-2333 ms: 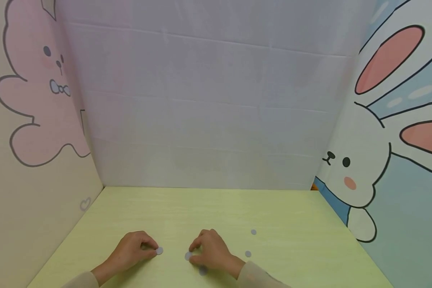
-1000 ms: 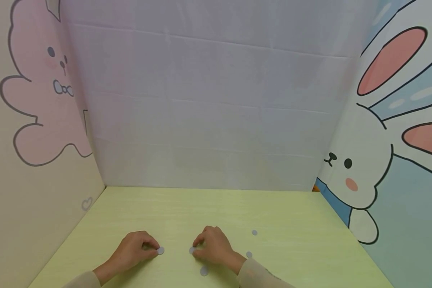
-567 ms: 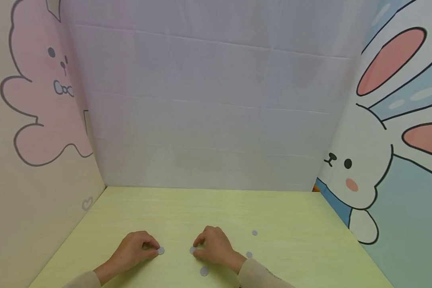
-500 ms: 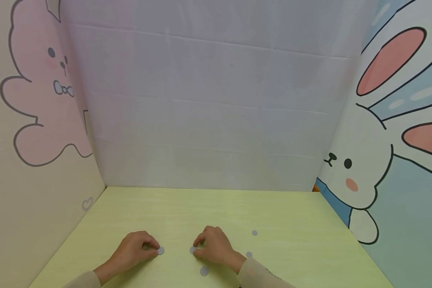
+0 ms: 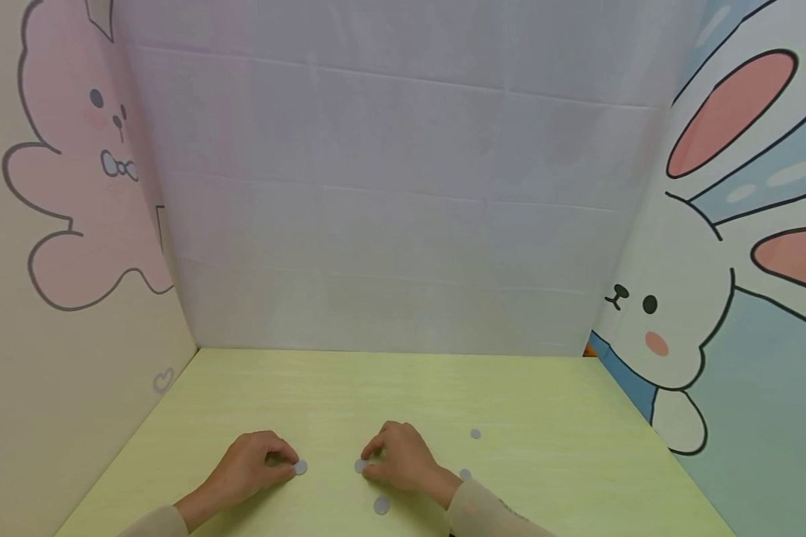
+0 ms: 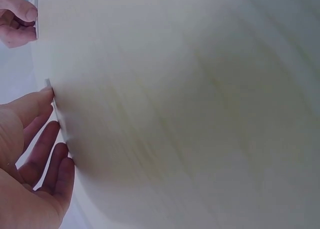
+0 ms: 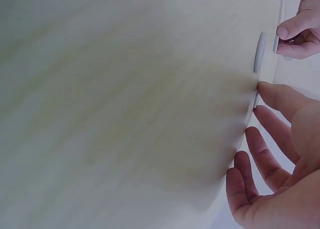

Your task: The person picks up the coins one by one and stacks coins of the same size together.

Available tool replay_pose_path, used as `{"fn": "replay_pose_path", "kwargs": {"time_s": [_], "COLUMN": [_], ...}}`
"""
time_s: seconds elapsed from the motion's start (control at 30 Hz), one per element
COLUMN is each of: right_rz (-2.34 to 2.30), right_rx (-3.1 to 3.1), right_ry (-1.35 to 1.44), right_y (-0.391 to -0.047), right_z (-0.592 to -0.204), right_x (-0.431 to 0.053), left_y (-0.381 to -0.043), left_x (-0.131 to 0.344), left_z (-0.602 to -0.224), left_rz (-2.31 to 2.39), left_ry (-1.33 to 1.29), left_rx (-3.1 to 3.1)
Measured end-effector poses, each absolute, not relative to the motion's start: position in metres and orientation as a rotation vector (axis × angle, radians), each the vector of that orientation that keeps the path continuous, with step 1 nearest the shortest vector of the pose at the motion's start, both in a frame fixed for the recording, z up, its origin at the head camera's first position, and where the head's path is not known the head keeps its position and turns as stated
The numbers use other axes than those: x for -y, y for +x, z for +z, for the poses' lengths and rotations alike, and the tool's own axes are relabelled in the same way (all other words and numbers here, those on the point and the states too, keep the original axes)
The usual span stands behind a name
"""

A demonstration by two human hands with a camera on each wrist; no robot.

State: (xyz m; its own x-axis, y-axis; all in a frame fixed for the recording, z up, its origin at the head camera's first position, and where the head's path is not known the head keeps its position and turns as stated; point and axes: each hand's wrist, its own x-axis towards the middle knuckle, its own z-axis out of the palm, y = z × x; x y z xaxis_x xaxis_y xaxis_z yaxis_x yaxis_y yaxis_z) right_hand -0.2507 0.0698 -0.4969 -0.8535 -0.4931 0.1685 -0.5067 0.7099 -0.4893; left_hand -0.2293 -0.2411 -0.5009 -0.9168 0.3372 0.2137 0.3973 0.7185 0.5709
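Kinda seemed like placing: on the yellow-green tabletop (image 5: 544, 406), flat grey discs (image 5: 301, 468) (material unclear) were pinched by left hand (image 5: 245, 468) and right hand (image 5: 403, 459), one apiece; release seemed needed next.

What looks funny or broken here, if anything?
I see no spill or damage among the grey discs. One odd spot: a tiny orange patch peeks out at the back right corner of the yellow table, and its colour matches nothing beside it.
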Motion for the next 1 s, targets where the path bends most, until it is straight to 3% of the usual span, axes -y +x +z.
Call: {"fn": "replay_pose_path", "kwargs": {"time_s": [0.5,1.0], "right_rz": [0.9,0.934], "right_rx": [2.887,2.903], "right_ry": [0.834,0.79], "right_y": [-0.251,-0.249], "right_z": [-0.496,-0.494], "right_x": [-0.071,-0.071], "left_y": [-0.229,-0.233], "left_x": [0.235,0.193], "left_z": [-0.499,-0.494], "left_rz": [-0.866,-0.817], "left_ry": [-0.586,-0.616], "left_rx": [2.801,2.791]}}
